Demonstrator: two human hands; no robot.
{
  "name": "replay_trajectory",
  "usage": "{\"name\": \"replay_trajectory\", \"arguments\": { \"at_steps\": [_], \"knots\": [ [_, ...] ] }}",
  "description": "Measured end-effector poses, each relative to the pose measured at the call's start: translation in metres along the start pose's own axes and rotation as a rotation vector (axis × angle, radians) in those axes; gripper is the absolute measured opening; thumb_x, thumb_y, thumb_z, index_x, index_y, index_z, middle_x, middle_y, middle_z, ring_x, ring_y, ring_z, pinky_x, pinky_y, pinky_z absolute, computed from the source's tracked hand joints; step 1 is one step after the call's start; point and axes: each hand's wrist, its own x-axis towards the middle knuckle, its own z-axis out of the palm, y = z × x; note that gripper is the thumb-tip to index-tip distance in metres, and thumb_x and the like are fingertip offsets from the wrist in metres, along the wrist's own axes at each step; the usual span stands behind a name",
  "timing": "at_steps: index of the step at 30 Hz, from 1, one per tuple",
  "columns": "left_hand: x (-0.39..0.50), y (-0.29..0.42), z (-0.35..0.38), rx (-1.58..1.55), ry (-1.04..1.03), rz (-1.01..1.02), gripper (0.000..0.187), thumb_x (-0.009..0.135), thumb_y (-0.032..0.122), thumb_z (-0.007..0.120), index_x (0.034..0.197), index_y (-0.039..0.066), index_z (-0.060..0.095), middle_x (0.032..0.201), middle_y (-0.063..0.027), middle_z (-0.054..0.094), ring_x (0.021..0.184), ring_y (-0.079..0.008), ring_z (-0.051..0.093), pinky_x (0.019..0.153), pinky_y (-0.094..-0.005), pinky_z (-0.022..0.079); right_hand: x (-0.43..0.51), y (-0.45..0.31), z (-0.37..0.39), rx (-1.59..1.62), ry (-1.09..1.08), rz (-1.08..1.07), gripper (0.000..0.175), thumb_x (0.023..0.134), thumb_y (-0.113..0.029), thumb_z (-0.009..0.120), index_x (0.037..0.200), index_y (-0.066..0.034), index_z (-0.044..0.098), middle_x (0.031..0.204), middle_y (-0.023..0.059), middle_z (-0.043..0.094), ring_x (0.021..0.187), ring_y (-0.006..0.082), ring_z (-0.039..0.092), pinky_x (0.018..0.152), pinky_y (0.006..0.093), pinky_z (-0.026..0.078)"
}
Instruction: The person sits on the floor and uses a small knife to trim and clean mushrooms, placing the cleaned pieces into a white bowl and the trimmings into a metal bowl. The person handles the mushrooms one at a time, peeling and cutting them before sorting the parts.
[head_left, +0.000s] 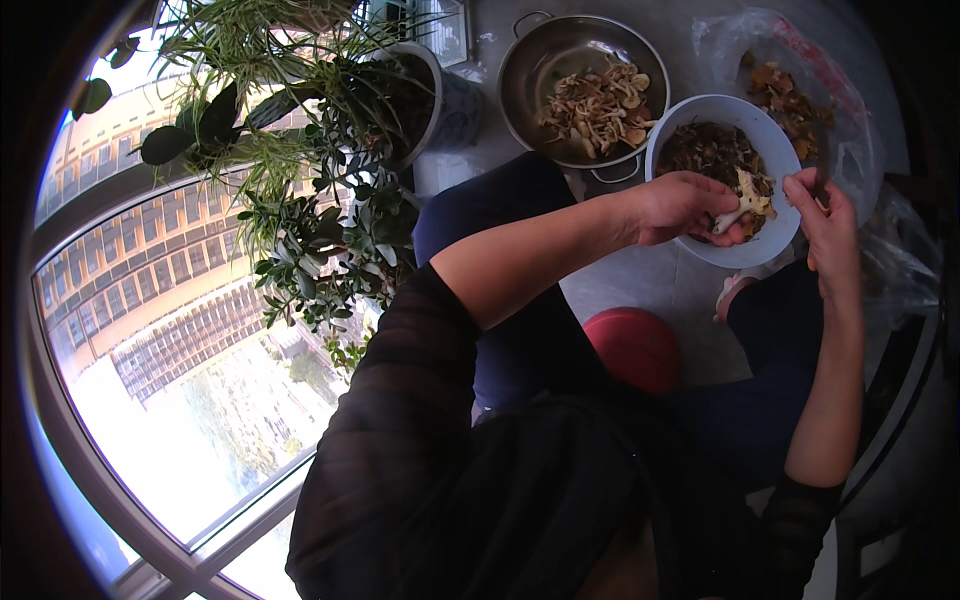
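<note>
My left hand grips a pale-stemmed mushroom with a ragged yellowish cap, above a light plastic bucket. Dark, wet-looking scraps lie inside the bucket. At the bucket's right rim, my right hand has its thumb and fingers drawn together; whether a small piece sits between them is unclear. Beyond the bucket to the left stands a two-handled stainless steel pan with a heap of slender mushrooms. A clear plastic bag with red print holds orange-brown mushrooms at the right.
Potted plants crowd the left, along a large window. One ceramic pot stands near the pan. A red round object rests on the grey floor between my legs. Another crumpled clear bag lies at the right.
</note>
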Motion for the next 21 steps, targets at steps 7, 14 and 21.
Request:
{"name": "replay_trajectory", "arguments": {
  "at_steps": [7,14,21],
  "knots": [
    [-0.001,0.003,0.001,-0.006,-0.019,0.031,0.023,0.097,0.015,0.049,0.115,0.001,0.055,0.100,-0.0116,0.067,0.096,-0.0182,0.063,0.090,-0.0302,0.046,0.003,0.011,0.001,-0.186,-0.001,-0.252,0.005,0.090,-0.004,0.059,0.094,-0.0019,0.060,0.079,-0.0056,0.053,0.071,-0.0001,0.044,0.063,0.0172,0.036],
    [-0.004,0.005,0.005,-0.066,0.036,0.086,0.021,0.096,0.011,0.049,0.116,0.005,0.055,0.102,-0.0106,0.067,0.094,-0.0163,0.063,0.082,-0.0272,0.047,-0.005,0.002,0.007,-0.161,-0.060,-0.170,0.006,0.087,-0.005,0.063,0.092,-0.0020,0.060,0.074,-0.0069,0.050,0.067,-0.0012,0.042,0.059,0.0162,0.033],
    [-0.003,0.006,0.006,0.019,0.122,0.095,0.024,0.092,0.008,0.055,0.116,0.007,0.058,0.108,-0.0065,0.066,0.095,-0.0125,0.062,0.077,-0.0246,0.048,-0.006,0.008,0.012,-0.151,-0.098,-0.128,0.005,0.087,-0.005,0.064,0.090,-0.0029,0.060,0.074,-0.0076,0.049,0.065,-0.0003,0.041,0.058,0.0168,0.033]
  ]
}}
